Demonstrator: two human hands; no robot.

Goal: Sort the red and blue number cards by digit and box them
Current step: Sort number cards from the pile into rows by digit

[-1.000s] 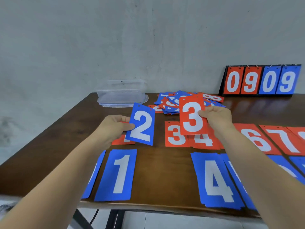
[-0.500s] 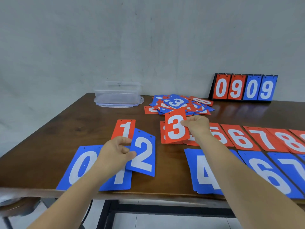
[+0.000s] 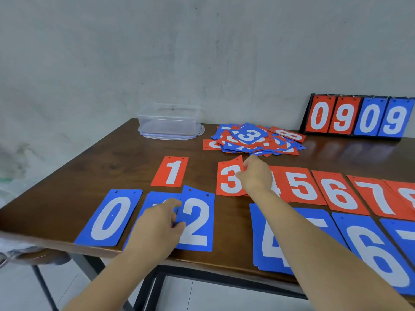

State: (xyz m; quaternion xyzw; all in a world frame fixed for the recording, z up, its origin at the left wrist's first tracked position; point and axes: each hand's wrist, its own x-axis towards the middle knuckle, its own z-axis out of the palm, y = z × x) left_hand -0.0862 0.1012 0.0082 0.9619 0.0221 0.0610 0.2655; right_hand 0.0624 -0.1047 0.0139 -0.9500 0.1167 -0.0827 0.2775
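Observation:
My left hand [image 3: 160,223] pinches the left edge of a blue 2 card [image 3: 196,218], which lies low over the table between the blue 1 card [image 3: 155,198] and the blue 4 pile [image 3: 267,239]. My right hand [image 3: 256,176] holds the right edge of a red 3 card [image 3: 229,179], its top corner curled up, on the red 3 spot. A red row runs 1 [image 3: 170,171], 3, 4, 5 [image 3: 301,185], 6 [image 3: 339,194], 7 [image 3: 379,196]. The blue row shows 0 [image 3: 111,217], 1, 2, 4, 6 [image 3: 377,250]. An unsorted heap of cards [image 3: 253,140] lies behind.
A clear plastic box [image 3: 169,121] stands at the back left of the brown table [image 3: 116,167]. A flip scoreboard [image 3: 359,117] reading 0909 stands at the back right. The table's front edge is close below the blue row.
Both hands have come down with their cards: the blue 2 now sits beside the blue 1, and the red 3 has dropped onto the red 3 spot.

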